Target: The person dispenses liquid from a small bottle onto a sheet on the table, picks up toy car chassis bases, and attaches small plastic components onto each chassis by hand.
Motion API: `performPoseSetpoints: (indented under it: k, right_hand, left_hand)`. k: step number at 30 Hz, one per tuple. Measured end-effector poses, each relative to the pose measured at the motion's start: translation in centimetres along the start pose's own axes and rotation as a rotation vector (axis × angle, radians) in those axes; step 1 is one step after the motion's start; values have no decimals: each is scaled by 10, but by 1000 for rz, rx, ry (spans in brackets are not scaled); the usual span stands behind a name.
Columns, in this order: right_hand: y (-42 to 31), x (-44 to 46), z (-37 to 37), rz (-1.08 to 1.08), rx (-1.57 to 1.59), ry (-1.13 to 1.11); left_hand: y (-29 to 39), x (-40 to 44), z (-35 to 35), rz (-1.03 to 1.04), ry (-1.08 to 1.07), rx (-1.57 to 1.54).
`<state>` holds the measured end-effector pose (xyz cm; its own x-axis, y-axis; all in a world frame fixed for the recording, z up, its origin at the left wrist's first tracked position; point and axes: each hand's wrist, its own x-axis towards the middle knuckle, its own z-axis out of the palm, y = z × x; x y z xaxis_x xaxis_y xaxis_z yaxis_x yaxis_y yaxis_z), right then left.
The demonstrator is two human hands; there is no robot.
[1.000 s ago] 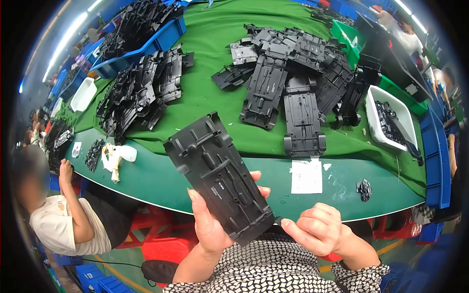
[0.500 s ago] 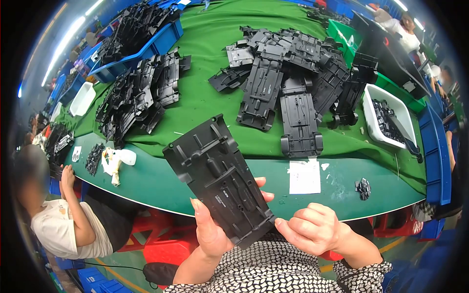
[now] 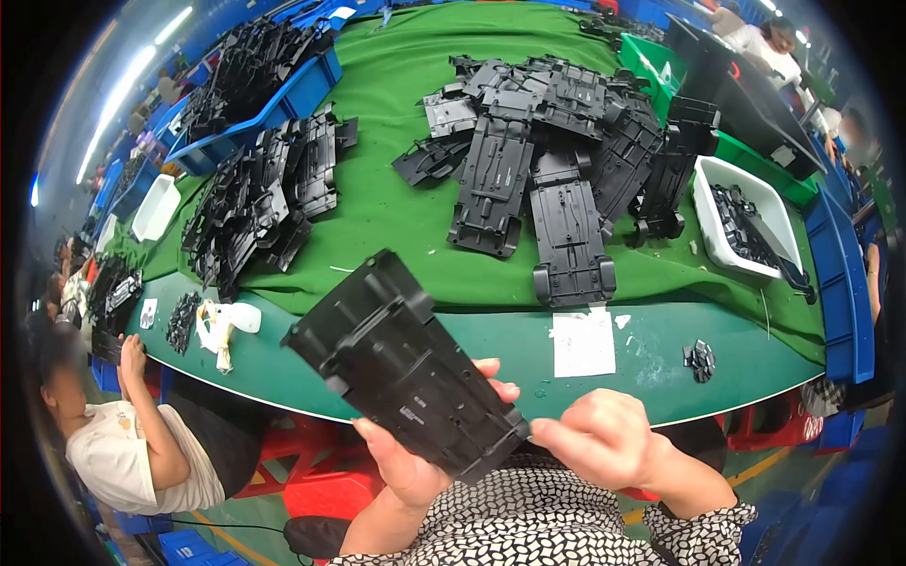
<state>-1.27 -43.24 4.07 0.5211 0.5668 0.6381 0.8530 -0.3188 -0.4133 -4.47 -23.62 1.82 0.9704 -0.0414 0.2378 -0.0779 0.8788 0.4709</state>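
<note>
One black, ribbed plastic panel

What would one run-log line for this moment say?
left hand: grips black plastic part, tilted | right hand: at its lower corner | beyond: heaped black parts on green cloth

We see a seated person in a cream T-shirt and red plastic stools beside the green worktop.
</note>
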Motion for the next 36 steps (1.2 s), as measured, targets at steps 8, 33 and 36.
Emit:
performPoseSetpoints:
  k: [8, 33, 36]
  right_hand:
    - [-23, -15, 1, 1087, 1059, -146]
    - [36, -81, -121, 902, -352, 155]
    - [56, -89, -124, 925, -357, 146]
  left_hand:
    - [-1, 0, -2, 12, -85, 121]
    - [11, 11, 6, -26, 451, 75]
    - [8, 12, 8, -55, 460, 80]
